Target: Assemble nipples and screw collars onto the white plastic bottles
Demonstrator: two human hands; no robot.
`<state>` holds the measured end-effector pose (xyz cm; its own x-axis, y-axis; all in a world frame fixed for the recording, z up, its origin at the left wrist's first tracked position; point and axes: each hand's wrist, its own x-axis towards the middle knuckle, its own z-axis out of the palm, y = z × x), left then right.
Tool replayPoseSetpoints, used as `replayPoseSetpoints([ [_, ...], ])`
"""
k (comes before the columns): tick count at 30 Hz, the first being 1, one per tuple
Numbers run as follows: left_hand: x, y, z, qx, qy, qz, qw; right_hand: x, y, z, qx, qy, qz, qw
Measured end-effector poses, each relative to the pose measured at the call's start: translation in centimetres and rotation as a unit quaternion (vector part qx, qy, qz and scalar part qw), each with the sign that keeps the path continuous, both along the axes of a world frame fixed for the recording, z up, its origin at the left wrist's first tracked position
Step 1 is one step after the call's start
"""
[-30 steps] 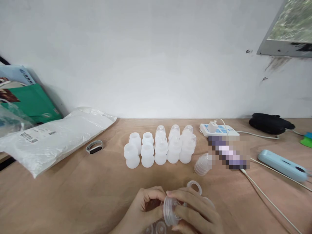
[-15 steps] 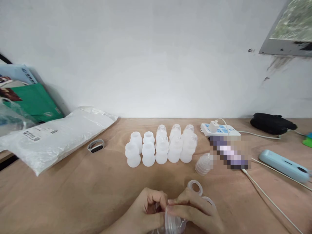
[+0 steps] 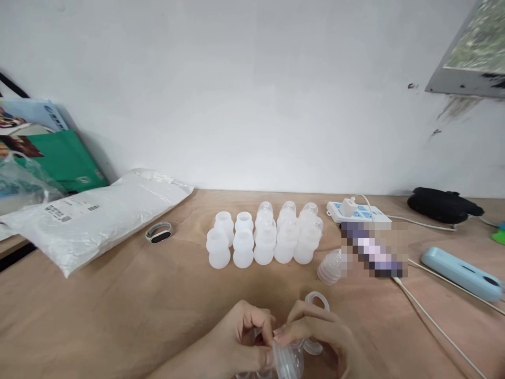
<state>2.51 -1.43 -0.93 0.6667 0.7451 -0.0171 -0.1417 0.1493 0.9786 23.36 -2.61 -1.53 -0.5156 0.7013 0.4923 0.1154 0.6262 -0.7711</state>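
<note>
My left hand [image 3: 249, 339] is closed, its thumb and fingers pinched at the rim of a clear plastic dome cap [image 3: 290, 363] near the bottom edge. From the other side, the fingertips of my right hand [image 3: 319, 331] press on that same rim. More clear plastic shows under my left hand, too hidden to make out. Beside my right hand lie a translucent ring [image 3: 309, 298] and a second ring [image 3: 314, 347], partly covered by the fingers. Farther right, a stack of clear dome caps [image 3: 330, 269] rests on its side.
White bottle bodies [image 3: 243, 251] stand in two rows, several topped with clear domes [image 3: 289, 210]. Around them are a grey wristband [image 3: 158, 232], a white parcel [image 3: 114, 221], a power strip [image 3: 371, 215], a blurred phone [image 3: 371, 250], a light-blue device [image 3: 460, 272] and a black case [image 3: 444, 204].
The view has shifted slightly. My right hand has arched more, and a ring now shows beneath its fingers. The dome cap stays between both hands, turned a little.
</note>
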Motion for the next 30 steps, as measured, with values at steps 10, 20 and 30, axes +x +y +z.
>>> replayPoseSetpoints([
  [10,-2.2,2.4,0.2,0.068,0.06,0.086,0.992,4.3,1.8,2.3,-0.03,0.061,-0.13,0.989],
  [20,-3.4,3.9,0.2,0.251,0.254,0.079,0.931,4.2,2.3,3.1,0.107,-0.215,-0.142,0.96],
  [30,-3.9,3.9,0.6,0.41,0.393,0.05,0.821,3.0,2.8,1.1,0.062,-0.297,-0.066,0.951],
])
